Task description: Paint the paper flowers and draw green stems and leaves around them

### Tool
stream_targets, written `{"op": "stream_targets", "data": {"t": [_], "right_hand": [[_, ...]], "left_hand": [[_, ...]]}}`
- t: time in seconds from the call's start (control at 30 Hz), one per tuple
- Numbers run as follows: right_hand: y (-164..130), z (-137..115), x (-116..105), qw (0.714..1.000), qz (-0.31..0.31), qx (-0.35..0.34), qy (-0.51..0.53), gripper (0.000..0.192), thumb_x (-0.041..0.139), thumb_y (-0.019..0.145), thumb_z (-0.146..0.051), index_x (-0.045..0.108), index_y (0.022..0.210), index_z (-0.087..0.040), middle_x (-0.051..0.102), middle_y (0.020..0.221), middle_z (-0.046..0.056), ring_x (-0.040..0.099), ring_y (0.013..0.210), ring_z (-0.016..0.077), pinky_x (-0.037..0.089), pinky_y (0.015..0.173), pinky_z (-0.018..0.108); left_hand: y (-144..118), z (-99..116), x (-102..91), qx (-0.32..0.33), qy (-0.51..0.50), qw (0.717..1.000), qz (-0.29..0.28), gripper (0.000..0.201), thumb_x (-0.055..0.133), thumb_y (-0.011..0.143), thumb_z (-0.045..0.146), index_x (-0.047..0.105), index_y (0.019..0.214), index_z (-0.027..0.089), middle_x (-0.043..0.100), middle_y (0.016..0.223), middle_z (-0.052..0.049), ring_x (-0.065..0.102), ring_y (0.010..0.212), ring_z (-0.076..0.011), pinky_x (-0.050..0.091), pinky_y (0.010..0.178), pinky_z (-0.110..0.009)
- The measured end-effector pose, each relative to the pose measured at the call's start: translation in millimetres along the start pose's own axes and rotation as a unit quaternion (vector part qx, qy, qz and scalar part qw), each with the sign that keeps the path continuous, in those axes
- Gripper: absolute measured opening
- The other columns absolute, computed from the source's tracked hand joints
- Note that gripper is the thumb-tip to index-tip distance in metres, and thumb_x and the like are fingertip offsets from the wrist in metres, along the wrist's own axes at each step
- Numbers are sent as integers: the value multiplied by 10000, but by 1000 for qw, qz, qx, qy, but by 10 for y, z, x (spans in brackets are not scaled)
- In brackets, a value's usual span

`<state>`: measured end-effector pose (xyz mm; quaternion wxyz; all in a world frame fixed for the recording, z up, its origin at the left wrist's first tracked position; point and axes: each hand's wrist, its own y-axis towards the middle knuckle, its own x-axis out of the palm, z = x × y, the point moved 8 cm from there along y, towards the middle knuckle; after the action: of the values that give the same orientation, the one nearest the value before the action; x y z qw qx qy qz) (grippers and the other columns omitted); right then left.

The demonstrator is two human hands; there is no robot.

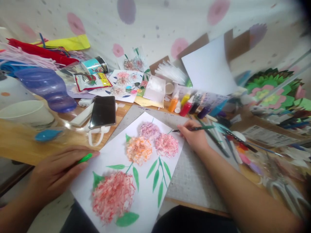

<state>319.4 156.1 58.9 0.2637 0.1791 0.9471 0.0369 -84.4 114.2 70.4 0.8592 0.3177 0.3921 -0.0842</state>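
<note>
A white sheet of paper (109,155) lies slanted before me, bearing textured red, orange, purple and pink flower heads with painted green leaves and stems. My right hand (195,137) is closed in a pinch on a thin paintbrush (202,128) with a dark green handle. Its tip touches or hovers just over the paper by a stem above the pink flower; I cannot tell which. At the sheet's left edge, my left hand (54,171) rests with its fingertips on the paper. Between its thumb and fingers sits a bright green object (85,158), mostly hidden.
Behind the paper stand several paint bottles, among them an orange bottle (173,103) and a red bottle (186,106). A black phone (103,111) lies at the left, near a white bowl (26,111). Brushes and scissors (284,191) are on the right.
</note>
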Motion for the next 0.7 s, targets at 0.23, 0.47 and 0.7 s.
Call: {"op": "stream_targets", "data": {"t": [0.23, 0.47, 0.7], "right_hand": [[-41, -102, -51, 999, 26, -16, 37, 282, 712, 712, -325, 517, 540, -216, 568, 461, -34, 468, 403, 100, 341, 415, 240], [-74, -76, -249, 986, 121, -31, 108, 293, 701, 719, -363, 482, 578, -229, 519, 463, -56, 501, 427, 112, 415, 452, 257], [-808, -334, -261, 986, 37, -11, 165, 259, 758, 684, -348, 534, 648, -223, 562, 477, -30, 462, 373, 106, 276, 335, 218]], "left_hand": [[10, 45, -2, -11, -1, 1000, -16, 219, 568, 845, 255, 705, 1015, 242, 728, 1027, -6, 656, 961, -165, 487, 887, -245], [-3, -1, 36, -32, -20, 999, -17, 223, 549, 861, 281, 709, 997, 206, 730, 1023, -41, 630, 1006, -188, 477, 917, -303], [0, 50, 29, -13, -31, 999, 1, 203, 558, 862, 247, 705, 983, 179, 738, 990, -44, 640, 990, -185, 492, 898, -309]]}}
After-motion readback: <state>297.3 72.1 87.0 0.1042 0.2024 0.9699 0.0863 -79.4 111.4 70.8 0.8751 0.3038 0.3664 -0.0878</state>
